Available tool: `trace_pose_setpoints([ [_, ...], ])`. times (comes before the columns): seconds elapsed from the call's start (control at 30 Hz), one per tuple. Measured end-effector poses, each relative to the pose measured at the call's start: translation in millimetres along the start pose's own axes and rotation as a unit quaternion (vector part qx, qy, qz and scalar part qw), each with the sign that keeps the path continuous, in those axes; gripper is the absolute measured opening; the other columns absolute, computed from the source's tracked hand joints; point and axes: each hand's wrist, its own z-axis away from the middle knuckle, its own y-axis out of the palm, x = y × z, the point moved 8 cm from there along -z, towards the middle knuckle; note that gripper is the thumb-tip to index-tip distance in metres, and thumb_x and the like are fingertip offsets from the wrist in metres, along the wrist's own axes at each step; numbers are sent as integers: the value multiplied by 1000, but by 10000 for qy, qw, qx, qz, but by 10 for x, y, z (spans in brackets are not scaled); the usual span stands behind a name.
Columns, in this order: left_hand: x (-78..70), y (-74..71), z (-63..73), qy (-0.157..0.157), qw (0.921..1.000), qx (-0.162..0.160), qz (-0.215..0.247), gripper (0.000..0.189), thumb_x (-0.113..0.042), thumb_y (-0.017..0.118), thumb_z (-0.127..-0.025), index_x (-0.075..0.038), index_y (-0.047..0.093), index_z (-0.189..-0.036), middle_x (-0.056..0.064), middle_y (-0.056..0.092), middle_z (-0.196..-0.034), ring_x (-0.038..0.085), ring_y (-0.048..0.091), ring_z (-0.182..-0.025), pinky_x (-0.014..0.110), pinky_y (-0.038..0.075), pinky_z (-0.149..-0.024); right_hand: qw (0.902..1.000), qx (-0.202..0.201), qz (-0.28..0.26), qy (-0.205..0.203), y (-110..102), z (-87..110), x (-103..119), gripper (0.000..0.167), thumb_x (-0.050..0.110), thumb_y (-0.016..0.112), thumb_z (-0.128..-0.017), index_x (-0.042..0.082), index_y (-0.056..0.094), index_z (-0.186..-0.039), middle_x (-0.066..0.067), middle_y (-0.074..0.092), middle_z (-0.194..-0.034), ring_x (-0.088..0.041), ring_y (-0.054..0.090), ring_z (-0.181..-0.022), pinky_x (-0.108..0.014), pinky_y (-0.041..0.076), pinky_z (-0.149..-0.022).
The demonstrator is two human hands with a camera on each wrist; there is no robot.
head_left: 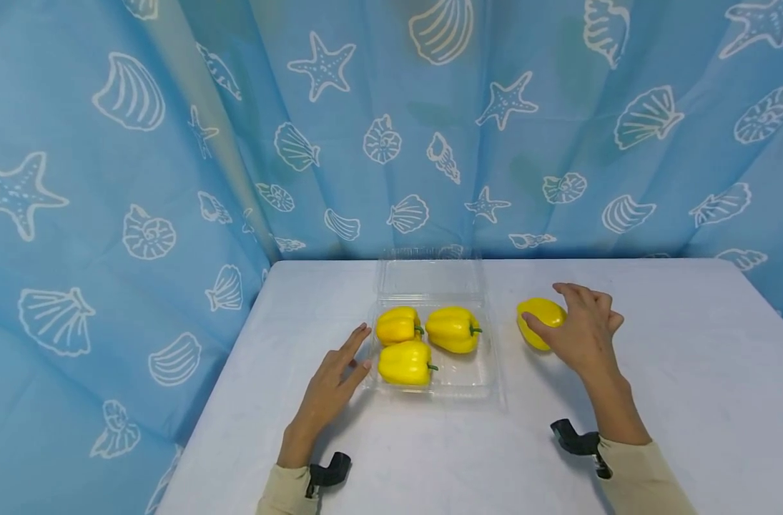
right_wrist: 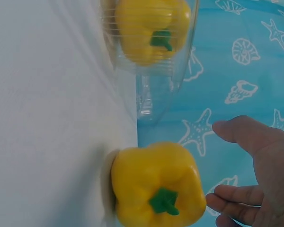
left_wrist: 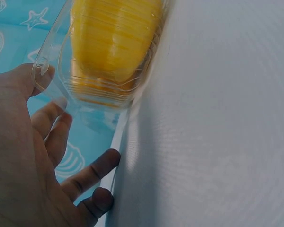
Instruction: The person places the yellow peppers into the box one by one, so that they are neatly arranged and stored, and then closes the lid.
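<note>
My right hand (head_left: 582,332), thumb and fingers parted and gripping nothing, hovers at a glossy, blocky yellow bell pepper (right_wrist: 142,175) lying on the white-covered table (head_left: 430,458) just left of my palm, its stem end facing my wrist, its long axis seemingly pointing there. My left hand (head_left: 332,380), well apart from it, rests loose-fingered at the left edge of a clear plastic hinged container (head_left: 462,373) holding three more yellow peppers (head_left: 452,330).

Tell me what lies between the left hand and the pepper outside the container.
The head view shows the clear container with three yellow peppers inside, next to the left hand, then a narrow bare strip of white table before the loose pepper.
</note>
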Motion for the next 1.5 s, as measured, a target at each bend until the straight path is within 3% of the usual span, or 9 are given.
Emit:
trace_pose_setpoints([
  [0.33, -15, -38, 9, 20, 9999, -93, 45, 57, -47, 48, -104, -38, 31, -157, -24, 24, -160, 10, 50, -98, 38, 44, -80, 9997, 142, 144, 100, 38, -27, -82, 76, 44, 75, -86, -3, 49, -139, -30, 43, -142, -48, 29, -120, -61, 18, -81],
  [0.57, -7, -1, -1, -9, 10000, 63, 25, 56, -48, 46, -105, -38, 30, -157, -25, 22, -160, 9, 49, -98, 37, 44, -81, 9997, 150, 123, 178, 66, 13, -143, 75, 44, 75, -85, -4, 50, -137, -31, 44, -140, -49, 29, -119, -60, 18, -79],
  [1.13, -27, -38, 5, -32, 9999, 53, 101, 56, -48, 46, -105, -39, 29, -157, -24, 23, -160, 11, 50, -100, 39, 43, -82, 9993, 278, 178, 165, 192, 16, -156, 80, 47, 77, -83, -6, 50, -136, -31, 46, -134, -48, 31, -115, -60, 19, -78],
  [1.5, -19, -31, -3, -52, 9998, 111, 129, 57, -47, 47, -105, -38, 30, -158, -23, 23, -160, 12, 50, -99, 39, 43, -81, 9997, 134, 169, 86, 164, 20, -189, 74, 37, 82, -81, -6, 52, -133, -31, 48, -131, -47, 33, -113, -60, 19, -78],
])
